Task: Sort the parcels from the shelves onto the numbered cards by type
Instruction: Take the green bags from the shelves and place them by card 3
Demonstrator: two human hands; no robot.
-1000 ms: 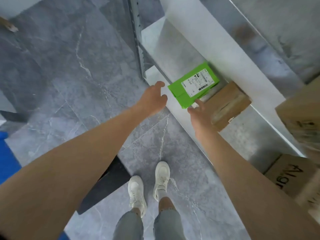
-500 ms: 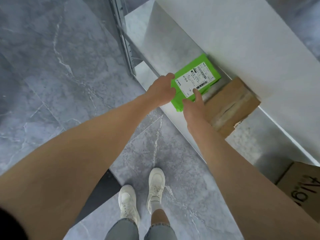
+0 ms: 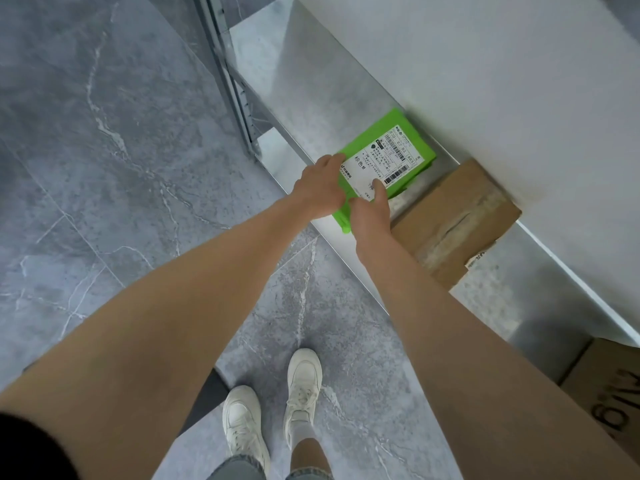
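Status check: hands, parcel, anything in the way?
Left hand and right hand both gripping green parcel. Parcel on the shelf, not yet lifted. Brown box close beside right hand.

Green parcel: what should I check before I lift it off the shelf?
1. Both hands on the parcel: ok, the left hand and right hand touch it.
2. Right grip: ok, the thumb lies on the label; the fingers are hidden.
3. Left grip: cannot tell, the fingers are hidden.
4. Nothing on top of it: ok.
5. Clear of the box: cannot tell, the box lies close beside it.
6. Cards in sight: not ok, none in view.
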